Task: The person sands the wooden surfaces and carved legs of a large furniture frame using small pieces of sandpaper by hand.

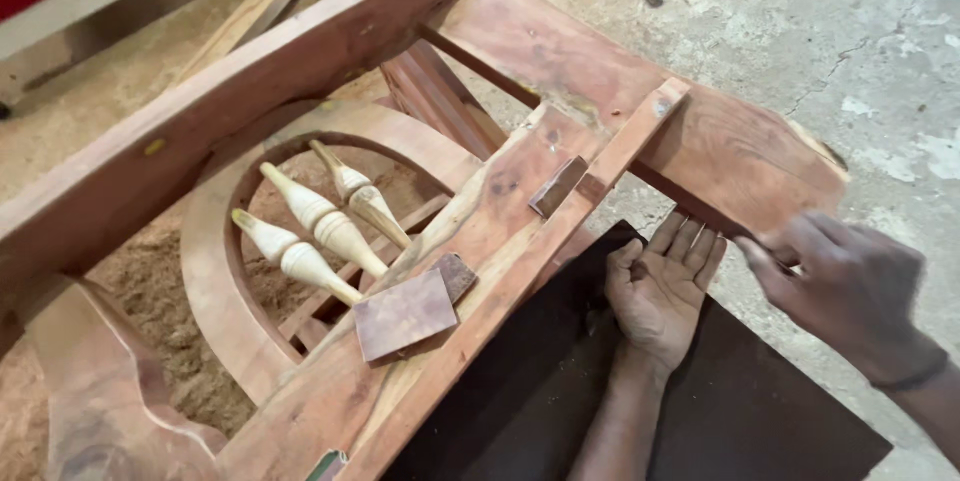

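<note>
There are two hands, the left hand (658, 291) and the right hand (848, 293), at the lower right of the frame. Three pale turned wooden spindles (318, 226) sit left of the middle. Three small flat wood pieces (404, 314) lie on one wooden chair frame (520, 36). One dark sheet (760, 411) lies at the bottom.

1 head-worn view, steep and close, looking down over a workshop floor.

The camera sits above and slightly behind the left hand (658, 291) and right hand (845, 286), facing forward and down onto the wooden furniture frame (500, 241), which fills the left and centre; the concrete floor (850, 31) takes the upper right, the forearms entering from the lower right.
</note>
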